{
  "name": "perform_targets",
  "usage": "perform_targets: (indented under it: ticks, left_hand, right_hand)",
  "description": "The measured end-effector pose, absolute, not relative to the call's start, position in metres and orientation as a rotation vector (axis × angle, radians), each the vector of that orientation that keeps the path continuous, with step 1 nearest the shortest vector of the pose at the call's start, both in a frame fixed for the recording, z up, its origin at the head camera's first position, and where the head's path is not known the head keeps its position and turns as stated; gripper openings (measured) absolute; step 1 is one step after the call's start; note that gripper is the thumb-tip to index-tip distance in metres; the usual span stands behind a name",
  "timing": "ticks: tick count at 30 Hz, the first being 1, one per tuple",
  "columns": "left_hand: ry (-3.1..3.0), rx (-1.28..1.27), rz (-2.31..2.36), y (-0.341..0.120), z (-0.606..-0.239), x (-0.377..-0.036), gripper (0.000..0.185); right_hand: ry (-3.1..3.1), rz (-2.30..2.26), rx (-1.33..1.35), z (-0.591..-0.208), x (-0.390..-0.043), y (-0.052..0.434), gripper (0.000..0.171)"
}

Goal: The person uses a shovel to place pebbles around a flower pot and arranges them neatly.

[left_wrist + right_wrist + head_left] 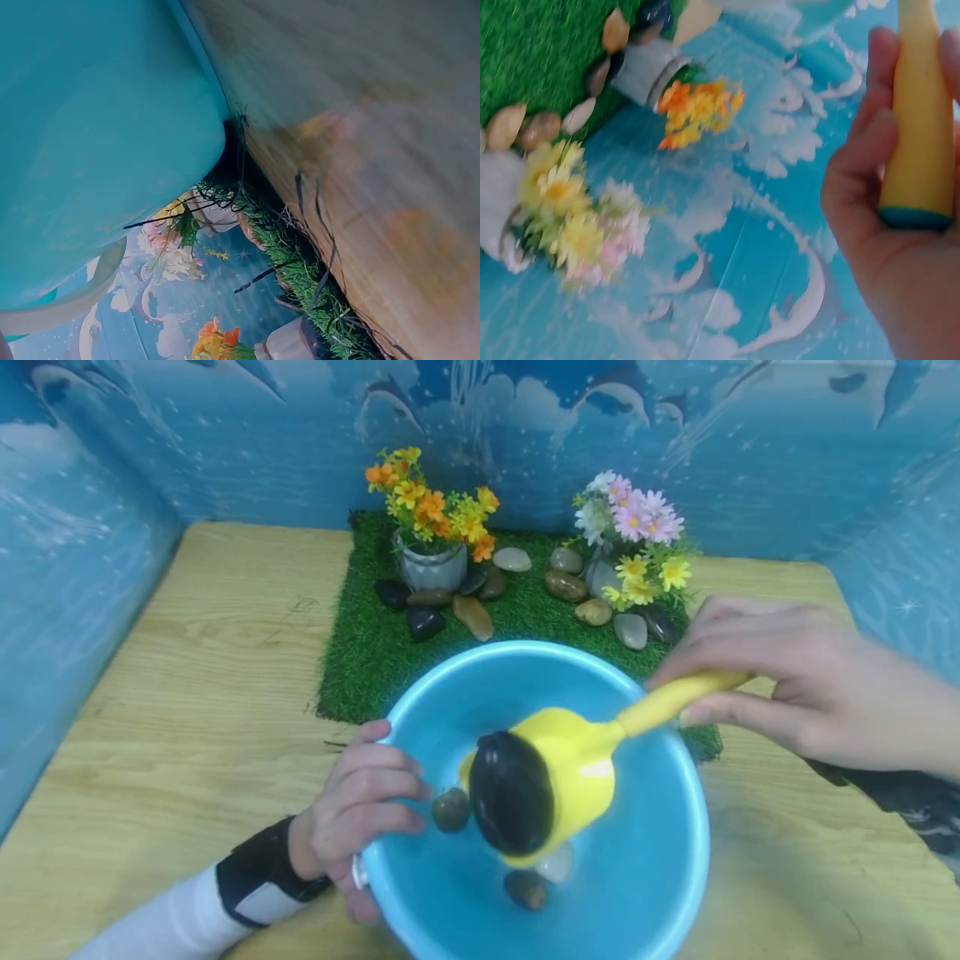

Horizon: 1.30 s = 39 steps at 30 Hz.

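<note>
A light blue plastic basin sits on the wooden table at the near edge of a green turf mat. My left hand grips the basin's left rim, its fingers curled over the edge. My right hand holds the yellow handle of a small yellow shovel. The scoop hangs over the basin and carries a large black stone. Three smaller stones lie on the basin's bottom. In the left wrist view the basin's outer wall fills the left side.
On the turf stand two small grey pots, one with orange and yellow flowers, one with pink, white and yellow flowers. Several pebbles ring each pot. Blue ocean-print walls enclose the table on three sides.
</note>
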<state>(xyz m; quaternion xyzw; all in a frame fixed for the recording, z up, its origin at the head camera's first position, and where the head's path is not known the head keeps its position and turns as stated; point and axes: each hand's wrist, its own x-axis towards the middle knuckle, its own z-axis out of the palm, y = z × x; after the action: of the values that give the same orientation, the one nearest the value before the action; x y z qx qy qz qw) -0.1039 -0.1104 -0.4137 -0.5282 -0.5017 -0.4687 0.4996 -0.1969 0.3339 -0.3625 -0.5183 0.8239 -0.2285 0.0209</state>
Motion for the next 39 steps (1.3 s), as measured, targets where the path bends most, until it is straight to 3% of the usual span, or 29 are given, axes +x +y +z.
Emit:
perform_targets:
  ticks: [5, 7, 11, 16, 26, 32, 39]
  left_hand:
    - [-1.208, -1.307, -1.107, -0.105, -0.396, -0.105, 0.057]
    - [-1.204, -1.314, -1.098, -0.102, -0.387, -0.105, 0.055]
    - [-1.23, -1.307, -1.107, -0.104, -0.392, -0.103, 0.055]
    - [-1.262, -1.315, -1.113, -0.108, -0.396, -0.102, 0.055]
    - [-1.259, -1.319, -1.117, -0.11, -0.401, -0.103, 0.056]
    - [-1.259, -1.314, -1.136, -0.117, -0.426, -0.103, 0.06]
    - [-1.256, -1.322, -1.128, -0.118, -0.427, -0.104, 0.06]
  right_hand:
    - [3.008, -0.562, -1.251, -0.279, -0.162, 0.271, 0.037]
    - [3.113, -0.521, -1.097, -0.268, -0.158, 0.257, 0.029]
    - [3.195, -0.51, -0.799, -0.273, -0.164, 0.25, 0.025]
    - [3.184, -0.551, -0.614, -0.305, -0.184, 0.246, 0.026]
    - [3.125, -0.549, -0.635, -0.368, -0.219, 0.219, 0.032]
    - [3.166, -0.546, -0.72, -0.369, -0.221, 0.204, 0.032]
    - [3.032, -0.5, -0.632, -0.341, -0.221, 0.2, 0.033]
